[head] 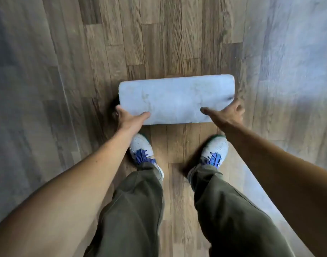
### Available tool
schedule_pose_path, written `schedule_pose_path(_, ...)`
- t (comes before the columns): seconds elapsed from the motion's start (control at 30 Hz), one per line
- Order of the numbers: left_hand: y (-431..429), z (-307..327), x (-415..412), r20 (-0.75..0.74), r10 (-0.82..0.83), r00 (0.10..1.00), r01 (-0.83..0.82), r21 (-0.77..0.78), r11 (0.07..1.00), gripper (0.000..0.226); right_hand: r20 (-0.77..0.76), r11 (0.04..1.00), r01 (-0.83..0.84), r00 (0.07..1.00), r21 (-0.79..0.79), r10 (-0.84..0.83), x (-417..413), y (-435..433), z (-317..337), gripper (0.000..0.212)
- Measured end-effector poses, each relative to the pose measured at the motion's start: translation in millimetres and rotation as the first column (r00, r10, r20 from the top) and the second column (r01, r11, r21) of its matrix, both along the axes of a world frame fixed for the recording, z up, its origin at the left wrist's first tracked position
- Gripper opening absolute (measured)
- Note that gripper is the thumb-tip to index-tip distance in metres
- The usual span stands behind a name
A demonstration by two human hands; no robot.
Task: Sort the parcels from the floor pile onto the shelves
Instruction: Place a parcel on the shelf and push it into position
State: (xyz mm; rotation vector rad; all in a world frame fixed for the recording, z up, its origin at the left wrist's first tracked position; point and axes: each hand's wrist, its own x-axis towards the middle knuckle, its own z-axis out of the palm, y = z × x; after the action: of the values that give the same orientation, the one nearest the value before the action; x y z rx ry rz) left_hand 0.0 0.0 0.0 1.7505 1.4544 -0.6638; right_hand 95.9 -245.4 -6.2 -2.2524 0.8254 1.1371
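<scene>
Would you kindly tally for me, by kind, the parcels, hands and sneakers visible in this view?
white parcel: 1
hands: 2, left hand and right hand, both gripping it
sneakers: 2, left sneaker and right sneaker
Total: 5

A pale, off-white parcel [175,99] wears a matt wrapping, faintly creased and scuffed with grey-brown marks; whether it is paper or plastic film cannot be told. The floor [159,43] is brown wood-grain planking, smooth, with a soft sheen that washes out to pale glare along both sides. The trousers [133,210] are olive woven cloth, matt and loosely folded at the hems. The shoes [141,145] have smooth white uppers that look like leather, their toe caps pricked with small perforations, and blue fabric laces [143,157].
</scene>
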Motion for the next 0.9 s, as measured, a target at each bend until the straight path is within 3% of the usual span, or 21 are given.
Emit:
schedule_pose_path(0.13,8.2,-30.2,10.8,-0.044,0.087,0.995,-0.088,-0.018,0.996,0.099,0.046,0.994,0.113,0.993,-0.003,-0.113,8.2,8.5,-24.7,0.127)
schedule_pose_path(0.57,-1.4,-48.2,25.0,-0.039,0.244,0.969,-0.244,-0.004,0.970,0.094,0.106,0.972,0.228,0.969,-0.054,-0.221,9.3,16.8,-40.8,0.115)
schedule_pose_path(0.73,1.7,-41.9,32.7,-0.119,0.229,0.966,-0.230,0.004,0.973,0.109,0.150,0.973,0.230,0.963,-0.018,-0.225,5.3,13.5,-36.7,0.114)
schedule_pose_path(0.9,-2.0,-22.9,25.7,-0.180,0.179,0.967,-0.179,0.017,0.984,0.095,0.136,0.975,0.222,0.966,0.001,-0.220,-8.7,10.6,-20.2,0.115)
